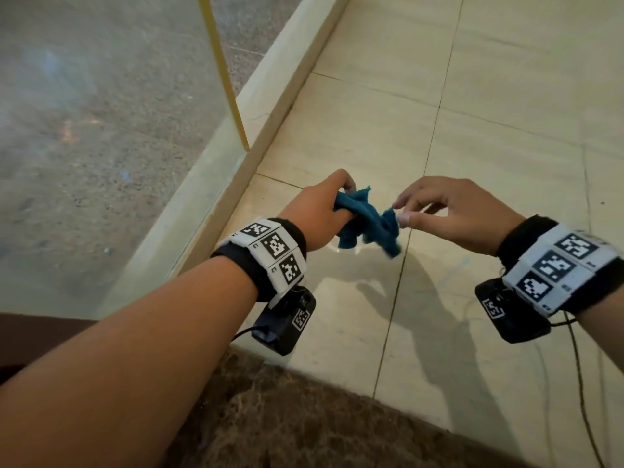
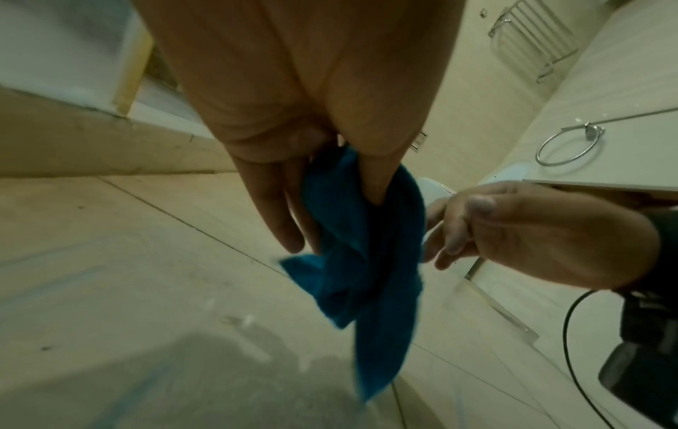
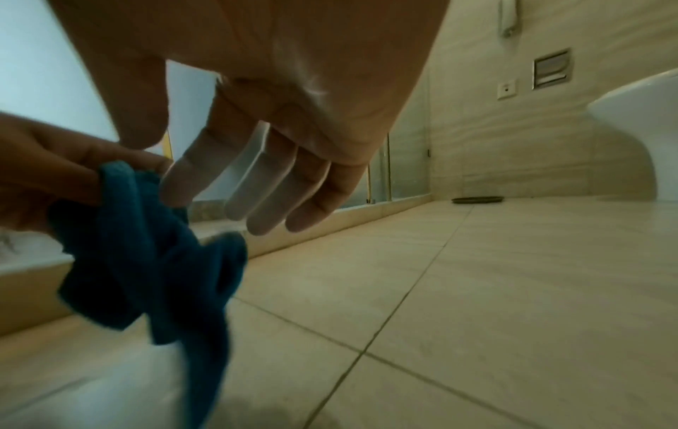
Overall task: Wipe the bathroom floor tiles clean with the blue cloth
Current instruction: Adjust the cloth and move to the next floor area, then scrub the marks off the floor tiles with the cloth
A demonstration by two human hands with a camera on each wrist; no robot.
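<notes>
Your left hand grips the crumpled blue terry cloth in curled fingers, above the beige floor tiles near the shower curb. Your right hand hovers loosely spread beside its dangling corner, holding nothing. The cloth looks soft, light and limp; bunch it into your palm.
</notes>
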